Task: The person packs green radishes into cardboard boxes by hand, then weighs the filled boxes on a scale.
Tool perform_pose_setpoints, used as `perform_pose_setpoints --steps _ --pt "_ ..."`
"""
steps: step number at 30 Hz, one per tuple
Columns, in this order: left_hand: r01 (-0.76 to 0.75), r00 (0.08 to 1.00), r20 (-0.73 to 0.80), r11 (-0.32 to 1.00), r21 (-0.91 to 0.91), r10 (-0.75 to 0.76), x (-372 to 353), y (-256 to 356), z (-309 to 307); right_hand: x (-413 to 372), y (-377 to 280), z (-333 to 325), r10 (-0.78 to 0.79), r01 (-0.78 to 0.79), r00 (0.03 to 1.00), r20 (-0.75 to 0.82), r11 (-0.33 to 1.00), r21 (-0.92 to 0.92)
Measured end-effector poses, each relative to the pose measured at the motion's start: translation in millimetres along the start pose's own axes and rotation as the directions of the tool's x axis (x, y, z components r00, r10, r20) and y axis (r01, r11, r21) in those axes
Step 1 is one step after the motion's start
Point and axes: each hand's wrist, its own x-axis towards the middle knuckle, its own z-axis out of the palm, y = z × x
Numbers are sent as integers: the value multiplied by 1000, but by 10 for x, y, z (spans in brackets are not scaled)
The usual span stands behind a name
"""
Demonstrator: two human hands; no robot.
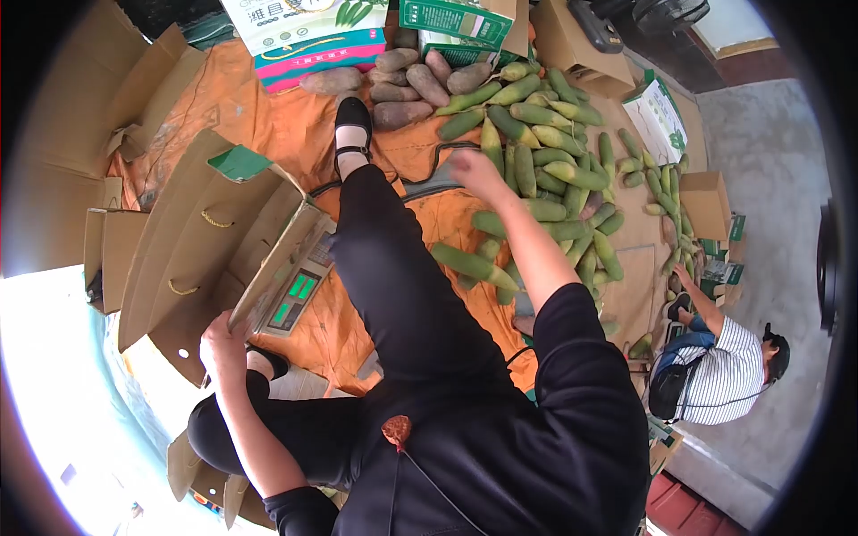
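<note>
At eight o'clock, the left hand (223,349) pinches the near edge of the open cardboard box (181,268), its fingers closed over the board; the box lies tilted at nine o'clock, with yellow rope handles, and a scale (300,295) with lit green displays sits just beside it, on the right. The right hand (476,173) is at one o'clock, close to the long green vegetables (561,171); it is blurred, so I cannot tell whether its fingers are spread or together. Those vegetables lie heaped between one and three o'clock; dusty brownish roots (401,114) lie at twelve o'clock, by a black shoe (353,113), on an orange sheet (214,107); another person (722,371) reaches towards the heap from nearly four o'clock.
</note>
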Motion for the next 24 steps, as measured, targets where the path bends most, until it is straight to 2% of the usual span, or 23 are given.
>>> perform_pose_setpoints --steps 2,5,8,9,11,14,18,20,24 --pt "-18 999 -28 1000 6 18 -9 11 -2 -315 711 163 213 -191 976 51 942 -276" --pt "-8 1000 -27 1000 14 8 11 -19 26 -916 1332 410 405 -337 905 131 870 -360" --pt "-58 997 -58 998 -8 58 3 -22 31 -1315 1280 473 580 -410 774 255 766 -495" --pt "-61 996 -68 998 -9 60 2 -16 33 -1389 1204 451 577 -410 777 251 767 -494" --pt "-36 998 -48 999 -10 35 1 -25 28 -1546 1101 464 642 -462 716 274 730 -503" --pt "-2 1000 -31 1000 5 3 -2 -17 30 -1633 1182 533 657 -479 703 272 720 -502" --pt "16 999 -33 1000 -14 -16 -6 12 11 -1648 1232 623 626 -462 748 223 731 -502" --pt "26 999 -34 1000 -17 -26 -20 51 -11 -1649 1202 630 576 -432 802 159 743 -510" --pt "-8 999 -50 1000 -3 8 -8 -7 11 -1635 1267 682 560 -415 813 157 748 -518"
